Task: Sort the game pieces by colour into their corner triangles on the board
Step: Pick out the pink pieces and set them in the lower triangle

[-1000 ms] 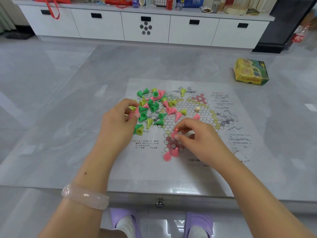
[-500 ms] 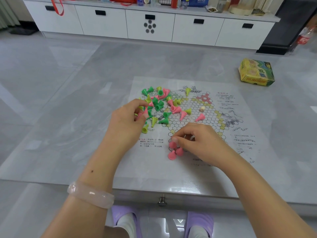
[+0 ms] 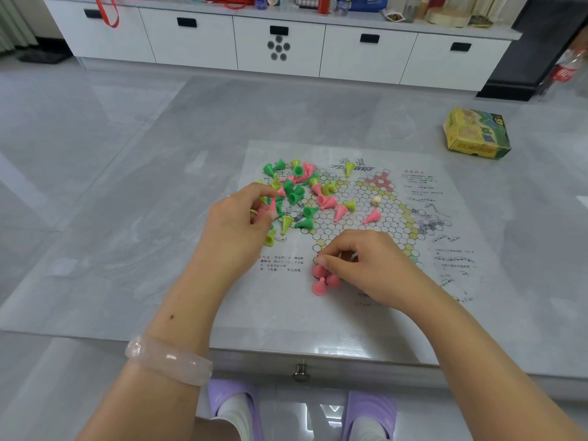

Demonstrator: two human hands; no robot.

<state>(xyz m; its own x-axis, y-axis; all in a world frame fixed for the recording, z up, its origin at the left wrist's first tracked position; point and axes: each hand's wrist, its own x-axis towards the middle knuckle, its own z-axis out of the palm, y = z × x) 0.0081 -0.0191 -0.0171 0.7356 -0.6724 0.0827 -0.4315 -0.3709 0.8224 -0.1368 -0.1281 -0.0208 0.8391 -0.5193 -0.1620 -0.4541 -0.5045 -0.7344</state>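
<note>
A paper game board (image 3: 397,291) with a hexagon star grid lies on the grey table. A mixed heap of green, yellow-green and pink cone pieces (image 3: 297,190) covers its far left part. My left hand (image 3: 237,224) sits at the heap's near edge and pinches a pink piece between thumb and fingers. Three pink pieces (image 3: 323,280) stand upright in the near corner triangle. My right hand (image 3: 359,262) hovers over that triangle with curled fingertips touching the farthest of them. Loose pink pieces (image 3: 371,217) and a small white die (image 3: 376,201) lie mid-board.
A yellow-green game box (image 3: 476,133) lies at the far right of the table. The table's near edge (image 3: 286,354) has a drawer knob (image 3: 300,372). White cabinets (image 3: 280,46) stand behind, across the floor. A red-labelled bottle (image 3: 568,66) is at the far right.
My right hand came down from above the near triangle and set its pink piece among the standing ones. My left hand stayed at the heap, holding a pink piece.
</note>
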